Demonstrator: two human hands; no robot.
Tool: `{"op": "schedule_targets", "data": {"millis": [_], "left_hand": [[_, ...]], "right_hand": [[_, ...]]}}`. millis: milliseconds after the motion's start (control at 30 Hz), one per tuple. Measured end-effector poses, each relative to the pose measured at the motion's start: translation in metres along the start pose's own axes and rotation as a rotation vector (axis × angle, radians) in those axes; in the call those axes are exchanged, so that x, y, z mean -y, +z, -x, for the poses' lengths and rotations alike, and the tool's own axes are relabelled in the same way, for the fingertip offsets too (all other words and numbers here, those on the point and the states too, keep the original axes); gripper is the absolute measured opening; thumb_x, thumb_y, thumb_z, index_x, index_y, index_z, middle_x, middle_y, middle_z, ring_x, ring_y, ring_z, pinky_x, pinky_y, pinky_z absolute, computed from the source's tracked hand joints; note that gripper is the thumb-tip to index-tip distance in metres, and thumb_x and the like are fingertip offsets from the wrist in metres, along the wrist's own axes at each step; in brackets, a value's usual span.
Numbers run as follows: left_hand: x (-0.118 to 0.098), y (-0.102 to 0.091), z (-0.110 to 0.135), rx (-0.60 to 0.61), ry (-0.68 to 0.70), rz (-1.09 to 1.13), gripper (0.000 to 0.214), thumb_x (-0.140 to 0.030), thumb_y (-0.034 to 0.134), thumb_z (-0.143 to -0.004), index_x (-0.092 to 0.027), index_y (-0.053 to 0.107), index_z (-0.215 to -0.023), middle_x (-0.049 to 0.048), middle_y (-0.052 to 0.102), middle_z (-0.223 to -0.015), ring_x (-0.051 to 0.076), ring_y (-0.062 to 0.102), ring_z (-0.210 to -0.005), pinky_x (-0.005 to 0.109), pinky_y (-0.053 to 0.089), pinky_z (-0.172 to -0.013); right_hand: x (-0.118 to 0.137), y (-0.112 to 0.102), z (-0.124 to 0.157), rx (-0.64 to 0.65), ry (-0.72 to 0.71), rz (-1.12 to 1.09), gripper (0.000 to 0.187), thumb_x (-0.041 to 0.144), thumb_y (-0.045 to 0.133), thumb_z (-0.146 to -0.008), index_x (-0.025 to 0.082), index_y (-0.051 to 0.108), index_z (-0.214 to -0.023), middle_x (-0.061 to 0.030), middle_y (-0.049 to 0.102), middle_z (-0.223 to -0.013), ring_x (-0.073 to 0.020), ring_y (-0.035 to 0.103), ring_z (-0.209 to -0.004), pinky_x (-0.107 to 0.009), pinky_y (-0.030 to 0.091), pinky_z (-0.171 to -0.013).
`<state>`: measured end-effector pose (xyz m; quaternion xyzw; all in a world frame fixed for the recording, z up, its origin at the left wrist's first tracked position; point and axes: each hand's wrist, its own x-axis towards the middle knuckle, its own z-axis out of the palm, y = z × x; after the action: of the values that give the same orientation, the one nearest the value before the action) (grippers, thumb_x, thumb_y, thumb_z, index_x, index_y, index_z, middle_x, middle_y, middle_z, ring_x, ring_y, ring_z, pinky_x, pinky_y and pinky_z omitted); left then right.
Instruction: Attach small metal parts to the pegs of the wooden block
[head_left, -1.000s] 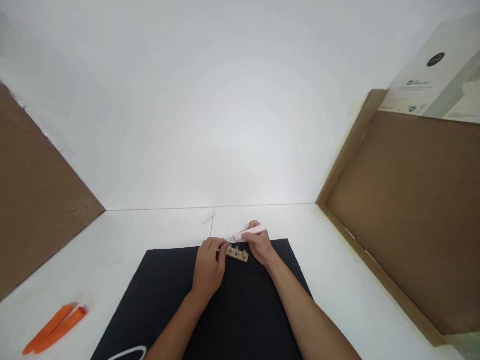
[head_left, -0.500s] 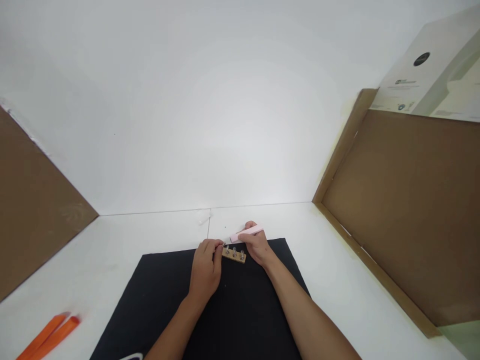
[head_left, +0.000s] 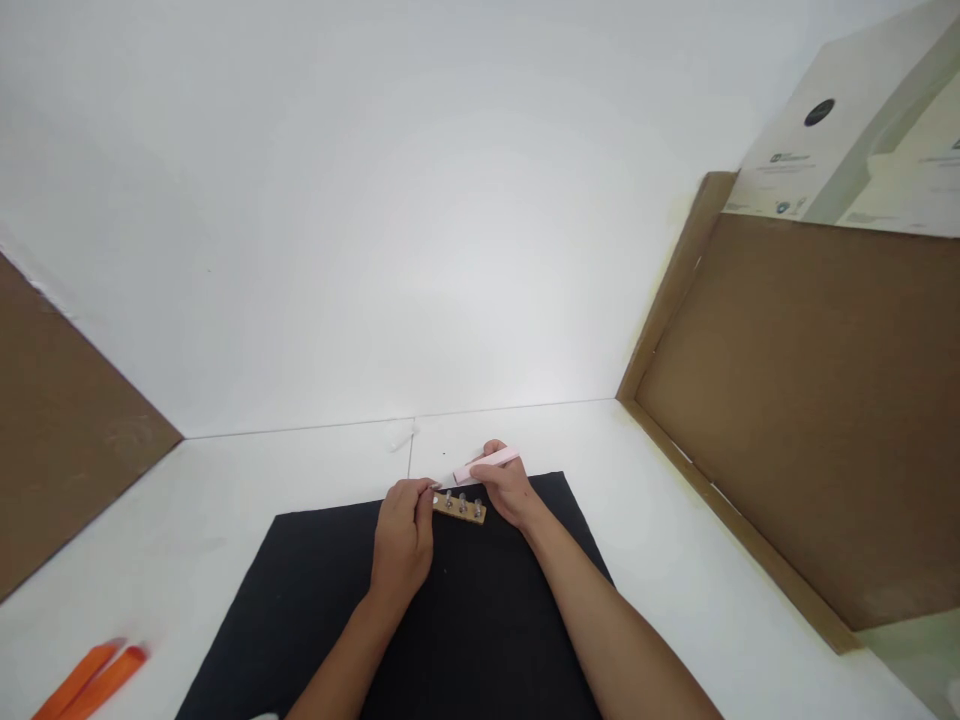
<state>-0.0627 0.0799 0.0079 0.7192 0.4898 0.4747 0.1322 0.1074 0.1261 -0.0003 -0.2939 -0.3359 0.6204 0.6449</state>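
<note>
A small tan strip (head_left: 454,509) with several clear bulb-like pieces standing on it lies near the far edge of the black mat (head_left: 480,620). At its left end my left hand (head_left: 405,525) is closed, thumb and forefinger pinched together. Whatever sits between those fingertips is too small to name. My right hand (head_left: 510,490) grips a pale pink stick-shaped tool (head_left: 491,464) above and behind the strip. The tool's front end points left, toward my left fingertips. A small white dot shows on the strip beside my left thumb.
Two orange handle-like pieces (head_left: 94,683) lie on the white table at the lower left. A scrap of clear plastic (head_left: 403,438) rests behind the mat. Brown boards (head_left: 810,400) flank the table, with a white wall behind. A printed sheet (head_left: 817,150) hangs upper right.
The whole view has shifted slightly, moving the scene left. My left fingers sit a little farther from the bulb-like pieces, and a white dot on the strip now shows. Both grips stay closed.
</note>
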Motion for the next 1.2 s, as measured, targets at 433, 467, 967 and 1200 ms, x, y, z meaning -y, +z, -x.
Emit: {"op": "schedule_targets", "data": {"millis": [433, 467, 967, 1200], "left_hand": [[-0.003, -0.016, -0.004, -0.079, -0.413, 0.244, 0.037, -0.052, 0.053, -0.086, -0.019, 0.064, -0.1, 0.0048, 0.071, -0.099, 0.022, 0.064, -0.095, 0.031, 0.049, -0.084], [-0.004, -0.017, -0.004, -0.064, -0.418, 0.25, 0.038, -0.053, 0.056, -0.084, -0.019, 0.064, -0.099, 0.0048, 0.071, -0.098, 0.021, 0.065, -0.092, 0.03, 0.05, -0.081], [0.005, -0.017, 0.003, -0.07, -0.002, -0.338, 0.023, -0.044, 0.059, -0.086, -0.026, 0.074, -0.086, 0.0054, 0.066, -0.093, 0.024, 0.06, -0.09, 0.039, 0.043, -0.082], [-0.001, -0.017, 0.005, -0.023, 0.022, -0.34, 0.019, -0.039, 0.059, -0.087, -0.026, 0.073, -0.086, 0.0027, 0.075, -0.091, 0.024, 0.065, -0.088, 0.037, 0.042, -0.082]], "right_hand": [[0.002, 0.002, -0.002, -0.031, 0.024, -0.054, 0.038, 0.011, 0.078, -0.05, 0.022, 0.048, -0.069, 0.009, 0.049, -0.054, -0.0114, 0.045, -0.056, -0.025, 0.032, -0.058], [0.002, 0.002, -0.002, -0.033, 0.024, -0.052, 0.038, 0.011, 0.078, -0.049, 0.022, 0.048, -0.07, 0.009, 0.049, -0.054, -0.0114, 0.045, -0.056, -0.025, 0.032, -0.058], [0.0, 0.001, 0.002, 0.096, 0.019, 0.048, 0.041, 0.015, 0.084, -0.05, 0.022, 0.05, -0.072, 0.006, 0.063, -0.058, -0.0132, 0.055, -0.055, -0.027, 0.039, -0.06], [-0.002, 0.0, 0.002, 0.104, -0.023, 0.044, 0.039, 0.014, 0.082, -0.054, 0.021, 0.049, -0.073, 0.0013, 0.071, -0.065, -0.015, 0.06, -0.057, -0.027, 0.041, -0.062]]}}
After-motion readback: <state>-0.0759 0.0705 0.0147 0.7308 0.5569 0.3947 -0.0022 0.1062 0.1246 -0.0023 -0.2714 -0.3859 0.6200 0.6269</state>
